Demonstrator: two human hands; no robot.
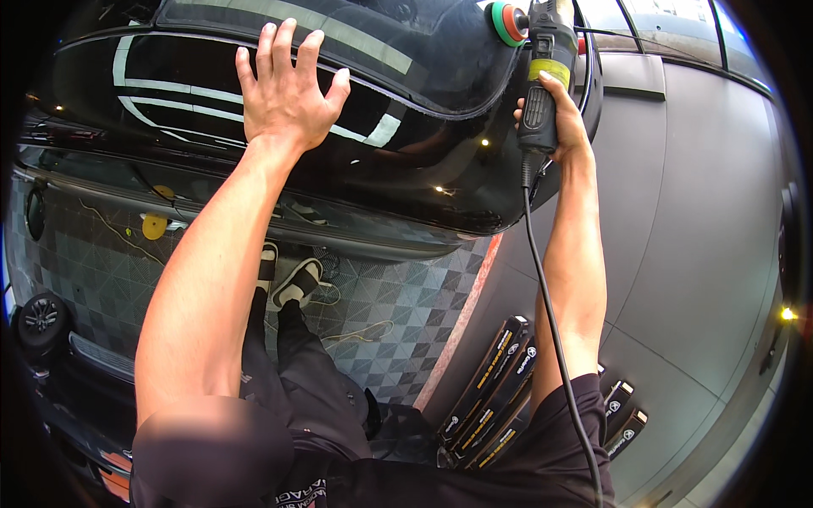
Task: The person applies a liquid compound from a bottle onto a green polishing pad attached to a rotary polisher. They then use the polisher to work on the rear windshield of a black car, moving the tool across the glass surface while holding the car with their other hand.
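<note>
Polisher (539, 118), black with a yellow-green band, stands at far right over the end of a black car (381, 173), wrapped in the right hand (566, 123). Its orange-and-green pad (508, 24) faces left; whether that touches the car cannot be told. Its cord (546, 292) runs nearward along the right forearm. Left of it, the left hand (292, 106) grasps nothing, fingers spread over the dark bodywork. Nearer, right, lie long black boxes (491, 398).

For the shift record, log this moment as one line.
left hand: open, spread over black car; right hand: gripping corded polisher; pad: green and red; cord: across right sleeve
</note>
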